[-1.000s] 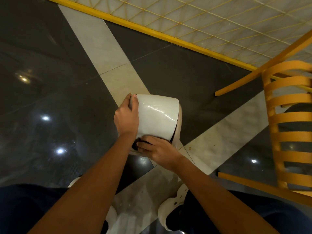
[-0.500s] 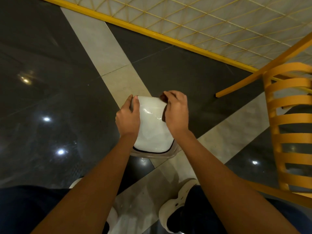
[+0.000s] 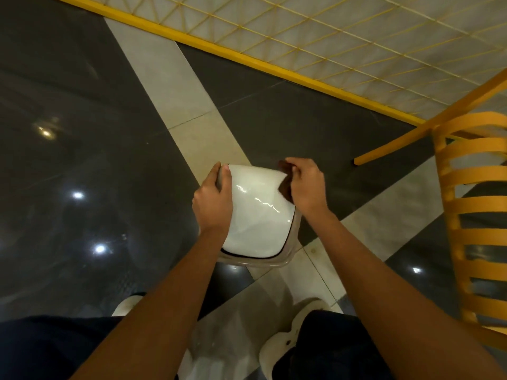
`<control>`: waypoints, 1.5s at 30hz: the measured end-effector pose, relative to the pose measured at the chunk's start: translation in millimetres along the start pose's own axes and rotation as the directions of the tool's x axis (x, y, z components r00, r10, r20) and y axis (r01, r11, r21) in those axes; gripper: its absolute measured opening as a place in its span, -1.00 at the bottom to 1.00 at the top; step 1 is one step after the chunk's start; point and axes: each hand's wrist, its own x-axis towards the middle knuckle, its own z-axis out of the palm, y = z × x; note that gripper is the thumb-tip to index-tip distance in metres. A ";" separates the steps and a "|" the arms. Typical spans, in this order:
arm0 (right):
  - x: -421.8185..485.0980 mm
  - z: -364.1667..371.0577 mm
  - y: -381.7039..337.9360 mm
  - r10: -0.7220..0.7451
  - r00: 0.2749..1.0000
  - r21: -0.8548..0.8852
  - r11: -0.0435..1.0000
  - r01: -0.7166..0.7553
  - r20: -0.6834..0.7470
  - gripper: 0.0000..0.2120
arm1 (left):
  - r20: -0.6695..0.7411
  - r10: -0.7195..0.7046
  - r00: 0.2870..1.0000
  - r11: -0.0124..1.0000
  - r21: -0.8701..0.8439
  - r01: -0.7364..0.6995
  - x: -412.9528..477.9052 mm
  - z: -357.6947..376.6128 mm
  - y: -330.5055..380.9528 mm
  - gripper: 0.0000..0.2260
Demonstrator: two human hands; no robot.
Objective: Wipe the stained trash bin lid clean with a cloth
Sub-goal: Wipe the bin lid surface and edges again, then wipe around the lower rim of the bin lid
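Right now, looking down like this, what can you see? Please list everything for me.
trash bin lid: one, glossy white, centre, sitting on the bin
trash bin: one, pale rim showing under the lid, on the floor
cloth: one, dark brown, at the lid's far right edge
chair: one, yellow, slatted, right edge
lattice panel: one, yellow bar and grid, across the top
floor: dark glossy tiles crossed by pale bands
shoes: two, white, bottom
trousers: dark, bottom corners
left hand: grips the lid's left edge
right hand: holds the cloth against the lid
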 end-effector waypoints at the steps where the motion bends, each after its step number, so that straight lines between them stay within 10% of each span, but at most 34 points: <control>1: 5.5 -4.0 -2.0 0.101 0.995 0.089 0.991 -0.102 0.016 -0.69 | 0.004 -0.005 1.000 1.000 -0.001 0.005 -0.1 -0.8 0.6 -0.60; 5: 19.7 -24.8 -20.5 0.446 0.862 0.681 0.556 -0.477 0.240 -0.68 | 0.041 -0.025 0.999 0.999 0.032 0.024 -0.2 -2.4 1.9 -0.60; 9: 20.4 -64.1 -47.4 0.388 0.836 0.834 0.237 -0.498 0.389 -0.62 | 0.074 0.065 0.995 0.963 0.255 -0.082 9.0 -8.8 17.9 -0.65; 13: 17.4 -102.0 -68.8 0.301 0.917 0.805 0.456 -0.380 0.262 -0.57 | 0.134 0.093 0.987 0.991 0.081 -0.104 1.5 -15.3 96.0 -0.71; 18: 0.9 -159.0 -89.2 0.063 0.977 0.712 0.675 -0.193 0.205 -0.49 | 0.496 -0.170 0.852 0.942 -0.174 0.289 -33.1 2.7 220.6 -0.51; 33: -18.7 -371.0 68.9 0.532 0.824 0.823 0.368 -0.433 0.195 -0.75 | 0.776 -0.077 0.626 0.906 -0.208 0.369 -170.6 173.9 355.9 -0.71; 45: -35.8 -422.1 251.7 0.745 0.661 0.760 0.381 -0.527 0.084 -0.70 | 0.799 -0.225 0.558 0.954 0.064 0.294 -272.3 329.6 329.0 -0.51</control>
